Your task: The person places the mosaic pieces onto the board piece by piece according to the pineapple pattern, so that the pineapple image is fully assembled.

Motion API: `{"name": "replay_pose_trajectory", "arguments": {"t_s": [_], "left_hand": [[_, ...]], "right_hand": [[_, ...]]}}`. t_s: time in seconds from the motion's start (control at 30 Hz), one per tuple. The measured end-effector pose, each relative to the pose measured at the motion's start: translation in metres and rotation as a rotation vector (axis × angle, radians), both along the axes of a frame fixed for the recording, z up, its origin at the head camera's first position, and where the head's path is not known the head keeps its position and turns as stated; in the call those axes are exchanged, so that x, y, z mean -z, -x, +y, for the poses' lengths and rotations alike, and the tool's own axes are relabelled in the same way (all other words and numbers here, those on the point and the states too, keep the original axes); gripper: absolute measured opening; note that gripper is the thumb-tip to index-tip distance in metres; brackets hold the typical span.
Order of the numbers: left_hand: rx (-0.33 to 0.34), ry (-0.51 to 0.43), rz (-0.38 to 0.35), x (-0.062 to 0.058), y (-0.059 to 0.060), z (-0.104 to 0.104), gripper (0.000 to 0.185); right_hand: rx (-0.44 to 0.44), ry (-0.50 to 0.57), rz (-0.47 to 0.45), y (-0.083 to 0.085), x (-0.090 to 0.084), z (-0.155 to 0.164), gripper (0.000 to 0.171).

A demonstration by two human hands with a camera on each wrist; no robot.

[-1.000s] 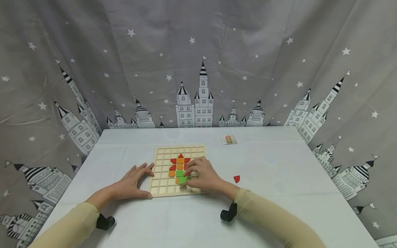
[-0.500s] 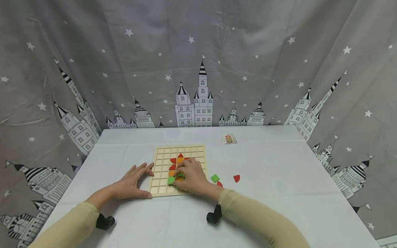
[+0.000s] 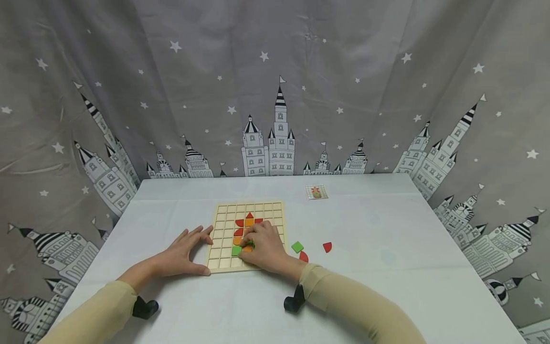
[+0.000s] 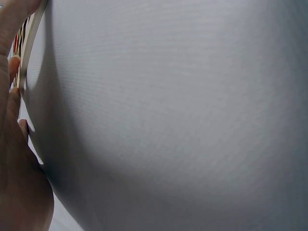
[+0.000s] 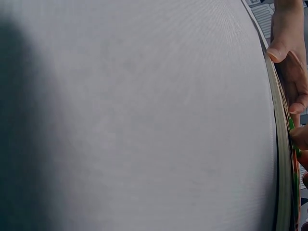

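A wooden grid board (image 3: 221, 263) lies on the table with a flower-like pattern of tiles: a red triangle (image 3: 249, 215), red petal pieces (image 3: 238, 232), and orange pieces (image 3: 249, 222). My left hand (image 3: 182, 255) rests at the board's left edge, fingers spread and thumb (image 4: 29, 207) low at the near corner. My right hand (image 3: 266, 251) is over the board's lower middle. Its thumb and index finger are at the right side of a green square tile (image 3: 236, 251), which lies in a cell. The right palm hides part of the pattern; green (image 5: 291, 124) shows beside the fingertips.
Right of the board lie a green square tile (image 3: 297, 247) and two red quarter-round pieces, one near the wrist (image 3: 303, 256) and one farther right (image 3: 327, 247). A small pattern card (image 3: 316, 192) lies toward the back. A grey castle-print curtain (image 3: 343, 71) hangs behind the white table.
My right hand has moved left across the board, carrying the green square tile into a cell left of the others. Loose green and red pieces by the wrist have come into view. The left hand stays.
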State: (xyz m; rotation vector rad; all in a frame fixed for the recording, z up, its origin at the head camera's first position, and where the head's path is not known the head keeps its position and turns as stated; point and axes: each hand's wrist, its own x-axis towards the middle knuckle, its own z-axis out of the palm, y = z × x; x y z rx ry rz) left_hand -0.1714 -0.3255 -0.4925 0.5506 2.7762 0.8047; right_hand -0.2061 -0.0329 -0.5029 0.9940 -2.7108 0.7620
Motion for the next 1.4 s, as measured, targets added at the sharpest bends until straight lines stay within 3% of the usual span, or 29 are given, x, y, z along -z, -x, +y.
{"name": "replay_pose_trajectory", "arguments": {"t_s": [0.77,0.93,1.17,1.4], "left_hand": [[-0.004,0.003,0.002,0.003,0.004,0.001,0.076],[-0.011,0.007,-0.001,0.004,0.004,0.000,0.076],[-0.018,0.025,0.009,0.006,0.003,-0.001,0.076],[-0.021,0.023,0.003,0.007,0.004,-0.001,0.076]], "right_hand": [[-0.007,0.033,-0.009,0.002,0.001,0.003,0.016],[-0.012,0.050,-0.037,0.003,-0.006,0.008,0.016],[-0.002,0.082,-0.109,0.011,-0.021,0.036,0.022],[-0.030,0.153,-0.174,0.020,-0.026,0.085,0.025]]}}
